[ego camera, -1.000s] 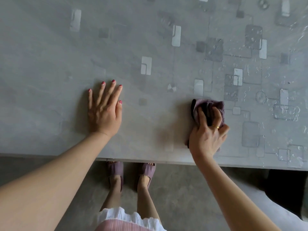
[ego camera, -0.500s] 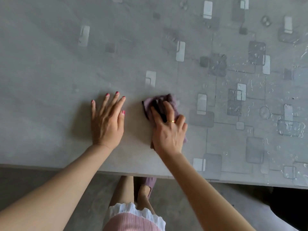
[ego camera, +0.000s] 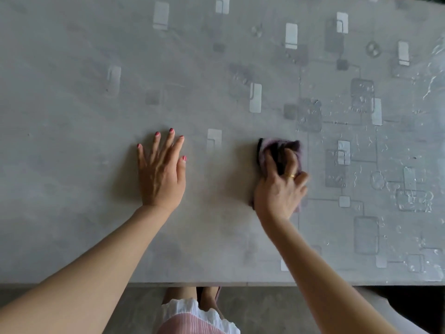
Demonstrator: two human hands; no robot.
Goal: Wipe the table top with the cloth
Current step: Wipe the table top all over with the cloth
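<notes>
Purple cloth (ego camera: 280,150) is lying bunched on the grey table top (ego camera: 72,141); we are gripping it with curled right hand (ego camera: 280,189) fingers. We are resting the left hand (ego camera: 161,174) flat beside it, fingers straight.

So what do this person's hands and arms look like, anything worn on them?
Both forearms are bare, with no sleeves or watch. The left hand has pinkish-red painted nails. The right hand wears a thin gold ring on one finger.
</notes>
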